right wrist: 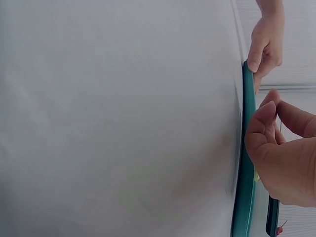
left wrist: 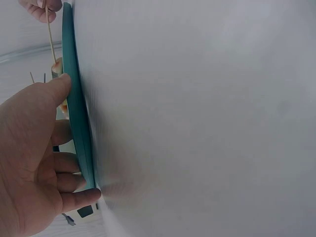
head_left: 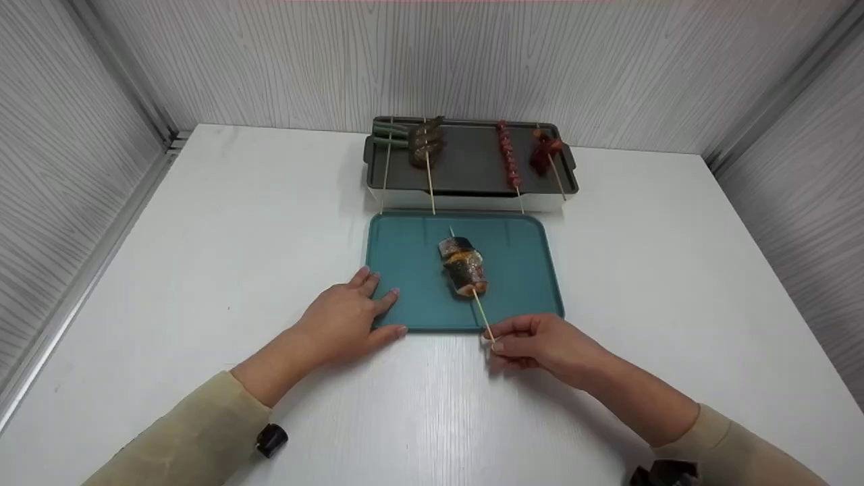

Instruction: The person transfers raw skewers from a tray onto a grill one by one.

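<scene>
My right hand [head_left: 550,344] pinches the bare stick end of a skewer [head_left: 466,268] between thumb and fingers at the tray's front edge. The skewer carries dark-skinned chunks, like fish pieces, with orange showing between them. Its chunks are over the teal tray [head_left: 412,300]. My left hand [head_left: 344,317] rests on the tray's front left corner, fingers spread and thumb along the front edge. In the left wrist view, the left thumb [left wrist: 60,88] touches the tray rim. The right wrist view shows the right hand [right wrist: 284,153] with its thumb and fingertips together beside the tray rim.
Just behind the tray stands a dark grill pan [head_left: 472,158] on a white base. Across it lie a green vegetable skewer [head_left: 390,135], a brown skewer [head_left: 425,145], a red beaded skewer [head_left: 509,155] and a dark red skewer [head_left: 543,154]. Walls enclose the white table [head_left: 270,202].
</scene>
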Demonstrator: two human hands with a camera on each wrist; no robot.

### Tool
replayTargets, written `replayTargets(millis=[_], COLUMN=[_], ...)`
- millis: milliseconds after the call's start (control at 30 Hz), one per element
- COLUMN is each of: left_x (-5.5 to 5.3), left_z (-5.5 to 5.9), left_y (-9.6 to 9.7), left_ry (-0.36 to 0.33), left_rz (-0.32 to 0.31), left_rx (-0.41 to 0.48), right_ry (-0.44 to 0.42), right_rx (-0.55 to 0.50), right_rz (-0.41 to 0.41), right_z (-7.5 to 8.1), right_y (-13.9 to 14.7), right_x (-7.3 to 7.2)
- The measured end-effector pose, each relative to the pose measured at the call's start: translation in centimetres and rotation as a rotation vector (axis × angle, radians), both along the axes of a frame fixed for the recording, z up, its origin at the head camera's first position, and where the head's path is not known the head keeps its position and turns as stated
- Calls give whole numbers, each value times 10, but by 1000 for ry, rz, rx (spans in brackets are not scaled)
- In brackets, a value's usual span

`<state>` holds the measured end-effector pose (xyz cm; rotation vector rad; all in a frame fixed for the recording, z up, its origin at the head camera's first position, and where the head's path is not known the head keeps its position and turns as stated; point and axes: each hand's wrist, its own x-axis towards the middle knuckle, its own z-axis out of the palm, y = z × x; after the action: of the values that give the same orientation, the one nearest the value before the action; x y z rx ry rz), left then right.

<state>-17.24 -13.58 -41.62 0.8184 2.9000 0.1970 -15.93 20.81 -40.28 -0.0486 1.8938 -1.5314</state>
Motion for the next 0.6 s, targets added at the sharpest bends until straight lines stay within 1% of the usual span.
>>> replayTargets(millis=[167, 433, 600], left_x=[0, 1, 0], left_z=[0, 0, 0], left_y=[1, 1, 1], left_ry=[12, 8, 2], left_rz=[-3, 4, 4], left_rx=[-8, -4, -4], right_ry=[20, 69, 130], right_rx=[15, 77, 57], right_rz=[-8, 12, 21], right_z=[4, 12, 21], right_y=[0, 3, 8], right_x=[1, 1, 2])
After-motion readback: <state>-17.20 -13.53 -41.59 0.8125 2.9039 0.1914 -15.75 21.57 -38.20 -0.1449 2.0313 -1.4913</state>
